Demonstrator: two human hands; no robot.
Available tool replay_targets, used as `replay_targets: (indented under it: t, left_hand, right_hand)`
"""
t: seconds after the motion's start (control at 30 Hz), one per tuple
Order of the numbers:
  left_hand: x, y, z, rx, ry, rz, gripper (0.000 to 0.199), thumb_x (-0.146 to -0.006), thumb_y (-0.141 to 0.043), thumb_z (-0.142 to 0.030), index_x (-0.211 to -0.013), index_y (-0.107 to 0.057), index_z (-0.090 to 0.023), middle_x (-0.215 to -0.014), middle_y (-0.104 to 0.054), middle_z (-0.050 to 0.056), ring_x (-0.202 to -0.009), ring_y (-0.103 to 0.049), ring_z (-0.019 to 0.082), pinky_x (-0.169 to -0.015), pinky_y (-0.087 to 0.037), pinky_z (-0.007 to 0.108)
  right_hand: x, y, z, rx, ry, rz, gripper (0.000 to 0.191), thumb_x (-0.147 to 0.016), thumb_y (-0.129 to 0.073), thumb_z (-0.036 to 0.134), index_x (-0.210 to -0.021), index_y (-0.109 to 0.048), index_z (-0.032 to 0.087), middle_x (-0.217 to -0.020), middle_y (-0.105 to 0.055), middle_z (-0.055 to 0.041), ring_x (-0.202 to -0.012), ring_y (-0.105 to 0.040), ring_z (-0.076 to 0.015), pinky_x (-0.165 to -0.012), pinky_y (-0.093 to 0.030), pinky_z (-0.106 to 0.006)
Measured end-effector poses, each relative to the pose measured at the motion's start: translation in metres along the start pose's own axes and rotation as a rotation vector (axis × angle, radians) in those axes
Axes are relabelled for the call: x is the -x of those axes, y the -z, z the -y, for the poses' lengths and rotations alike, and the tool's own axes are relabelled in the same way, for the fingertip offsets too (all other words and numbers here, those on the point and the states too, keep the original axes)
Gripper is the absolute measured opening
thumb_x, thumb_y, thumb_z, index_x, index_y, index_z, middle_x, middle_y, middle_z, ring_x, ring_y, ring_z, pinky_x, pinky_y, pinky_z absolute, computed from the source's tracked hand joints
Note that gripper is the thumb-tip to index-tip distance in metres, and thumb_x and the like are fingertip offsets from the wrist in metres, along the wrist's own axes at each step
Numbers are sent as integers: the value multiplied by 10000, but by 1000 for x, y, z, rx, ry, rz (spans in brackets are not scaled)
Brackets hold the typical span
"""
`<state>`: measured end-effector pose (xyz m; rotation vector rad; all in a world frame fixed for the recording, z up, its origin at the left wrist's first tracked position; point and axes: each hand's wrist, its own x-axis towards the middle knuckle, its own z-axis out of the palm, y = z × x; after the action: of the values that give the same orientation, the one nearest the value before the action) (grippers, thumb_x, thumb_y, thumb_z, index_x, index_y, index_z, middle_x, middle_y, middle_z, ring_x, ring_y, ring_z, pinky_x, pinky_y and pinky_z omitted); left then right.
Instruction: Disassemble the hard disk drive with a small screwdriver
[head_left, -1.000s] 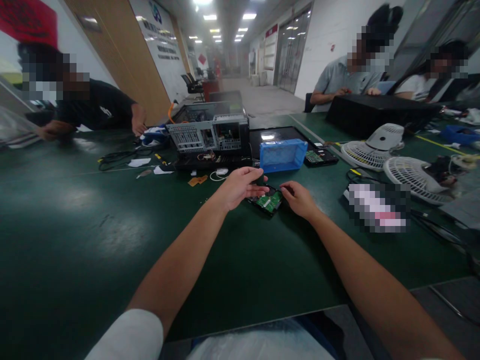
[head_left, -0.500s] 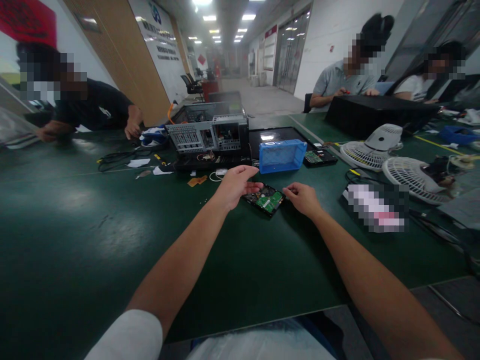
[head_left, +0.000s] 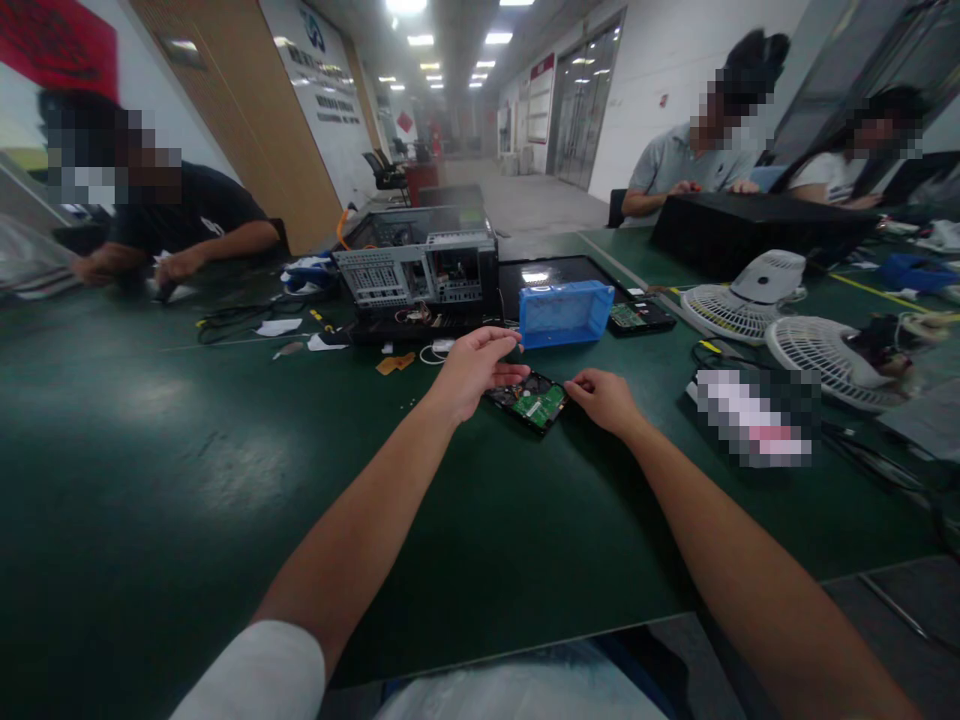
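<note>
A hard drive (head_left: 541, 402) with a green circuit board lies on the green table (head_left: 480, 540). My left hand (head_left: 480, 372) hovers over its left side, thumb and index finger pinched together above it; anything between the fingertips is too small to make out. At the drive's right edge is my right hand (head_left: 604, 398), its fingers curled and the fingertips close to the corner. Whether they grip the drive cannot be told. Just behind the drive stands a blue plastic bin (head_left: 566, 313) on its side.
An open computer case (head_left: 412, 270) stands behind my left hand. Further right are a second drive (head_left: 641, 315), white fan parts (head_left: 817, 355) and a black box (head_left: 750, 228). Paper scraps (head_left: 277, 327) and cables lie at the left. Three people sit around the table.
The person at the left has drawn a hand back from near the blue-white object toward their body. My hands have barely moved.
</note>
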<state>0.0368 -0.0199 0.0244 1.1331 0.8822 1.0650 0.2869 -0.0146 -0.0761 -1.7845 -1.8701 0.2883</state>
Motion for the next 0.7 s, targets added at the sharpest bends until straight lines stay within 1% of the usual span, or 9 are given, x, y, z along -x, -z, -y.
replay_targets:
  t: [0.2,0.4,0.5,0.6,0.7]
  left_hand:
    - [0,1,1,-22,-6,50,133,-911,-660,-247,-1021,-678,-174,-1069,-700,86,-701,-729,151,-626,-590,256]
    - [-1,2,4,6,-8,39,141,-921,-650,-291,-993,-681,-173,-1045,-702,79,-686,-722,146,-619,-583,253]
    - [-2,3,6,-19,-12,25,180,-888,-706,-330,-975,-687,-173,-1035,-698,73,-655,-701,123,-587,-565,230]
    - [-3,4,7,-45,-14,16,212,-859,-748,-332,-990,-696,-174,-995,-695,68,-651,-689,113,-578,-554,215]
    - [-3,5,7,-68,-18,35,226,-867,-741,-336,-1026,-715,-177,-1016,-701,77,-672,-689,114,-592,-554,215]
  right_hand:
    - [0,-2,-1,10,7,-2,278,-904,-596,451,-828,-716,213,-770,-717,-35,-662,-597,-168,-612,-367,-279]
    - [0,-4,-1,6,17,-6,268,-908,-590,441,-821,-708,216,-767,-713,-34,-666,-603,-171,-613,-373,-280]
    - [0,-3,0,-1,22,-5,260,-907,-591,431,-820,-709,216,-773,-717,-36,-670,-605,-171,-619,-380,-283]
    - [0,-2,1,4,16,-2,257,-909,-591,425,-822,-712,215,-772,-718,-36,-669,-605,-171,-621,-381,-284]
    - [0,-2,1,4,5,0,259,-910,-591,427,-820,-710,215,-768,-717,-34,-666,-606,-170,-614,-378,-283]
